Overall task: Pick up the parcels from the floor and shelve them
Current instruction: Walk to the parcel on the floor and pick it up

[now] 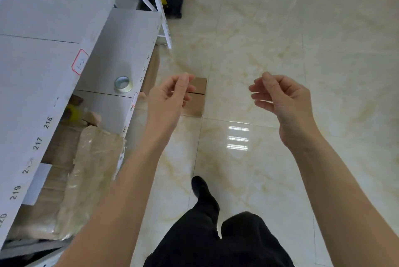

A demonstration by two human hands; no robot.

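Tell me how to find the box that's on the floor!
Start at the white shelves on the left and go to their floor edge. On the shiny tile floor there sits a small brown cardboard box, half hidden behind the left hand. Other parcels lie on the shelves; only this one sits on open floor.

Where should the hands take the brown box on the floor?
Judging by its pose, take the cardboard box by its two long side faces, coming down from above. It lies flat on the floor tiles with its taped seam up. Both the left hand and right hand are empty.
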